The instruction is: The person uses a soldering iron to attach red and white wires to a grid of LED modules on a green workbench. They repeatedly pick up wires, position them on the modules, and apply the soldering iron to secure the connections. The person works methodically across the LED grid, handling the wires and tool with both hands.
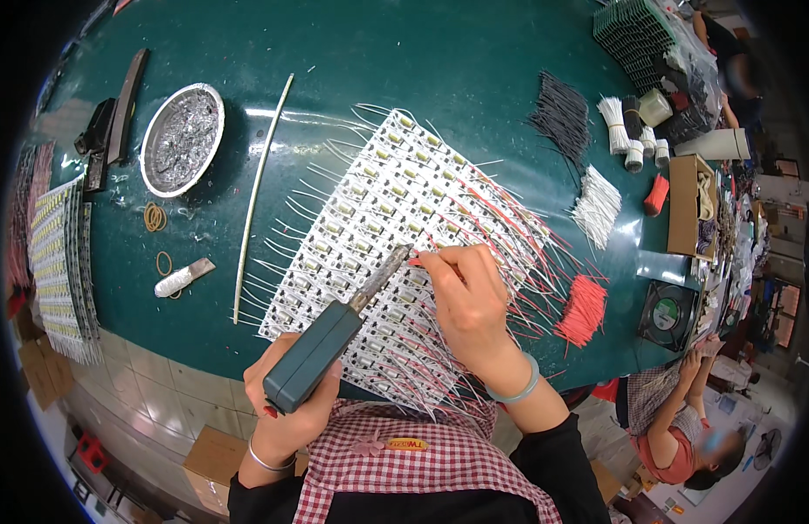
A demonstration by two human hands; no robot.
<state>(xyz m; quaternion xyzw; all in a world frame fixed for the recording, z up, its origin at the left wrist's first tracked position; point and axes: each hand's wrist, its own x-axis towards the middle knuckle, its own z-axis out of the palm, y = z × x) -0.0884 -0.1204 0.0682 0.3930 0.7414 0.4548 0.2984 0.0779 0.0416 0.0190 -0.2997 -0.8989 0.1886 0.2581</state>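
My left hand (286, 397) is wrapped round the dark green body of a soldering gun (313, 356). Its metal tip points up and right over a white circuit board panel (369, 199) lined with rows of small components. My right hand (470, 301) pinches a short red wire (414, 259) beside the tip, above the panel's middle. Whether tip and wire touch is too small to tell. White wires stick out along the panel's left edge, red and white ones along its right. My right wrist and hand cover part of the lower rows.
Right of the panel lie piles of red wires (582, 310), white wires (597, 208) and black wires (562, 118). A metal bowl of solder scraps (184, 140) and a long pale rod (263, 196) are left. Stacked panels (64, 266) stand far left; a small fan (669, 314) and a co-worker (671, 428) are right.
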